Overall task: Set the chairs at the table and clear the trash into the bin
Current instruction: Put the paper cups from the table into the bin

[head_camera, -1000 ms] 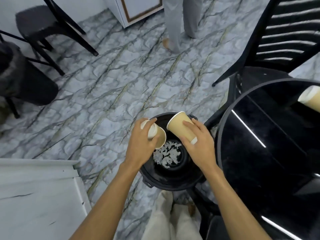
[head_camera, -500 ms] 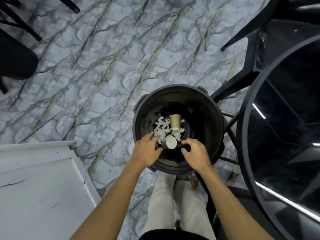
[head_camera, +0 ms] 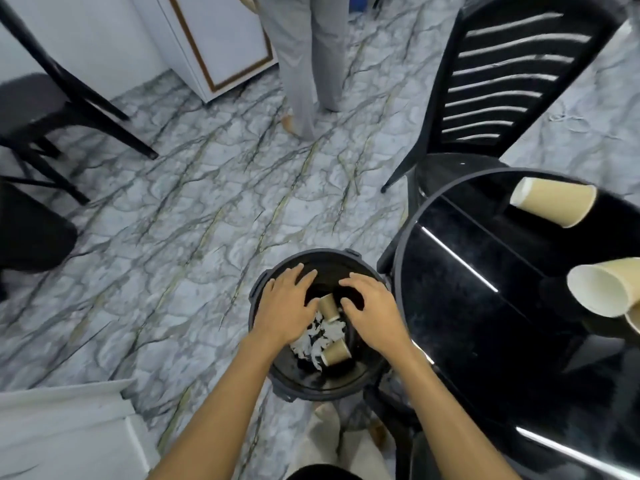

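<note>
A round black bin [head_camera: 301,386] stands on the marble floor beside the black glass table [head_camera: 485,327]. Inside it lie white paper scraps [head_camera: 311,341] and two tan paper cups [head_camera: 329,308] [head_camera: 335,352]. My left hand [head_camera: 284,310] and my right hand [head_camera: 372,311] hover over the bin's mouth, fingers spread, holding nothing. On the table lie more tan cups on their sides: one at the far edge [head_camera: 554,204] and another at the right edge [head_camera: 606,294]. A black slatted chair [head_camera: 502,81] stands against the table's far side.
Another person's grey trousers and bare foot [head_camera: 304,64] are straight ahead by a white cabinet [head_camera: 221,39]. Black chairs [head_camera: 45,112] stand at the far left. A white surface [head_camera: 62,434] fills the near-left corner.
Both cups left my hands and now lie in the bin. My hands have opened and risen above the bin's mouth. The view has tilted back up to show the table and chair.
</note>
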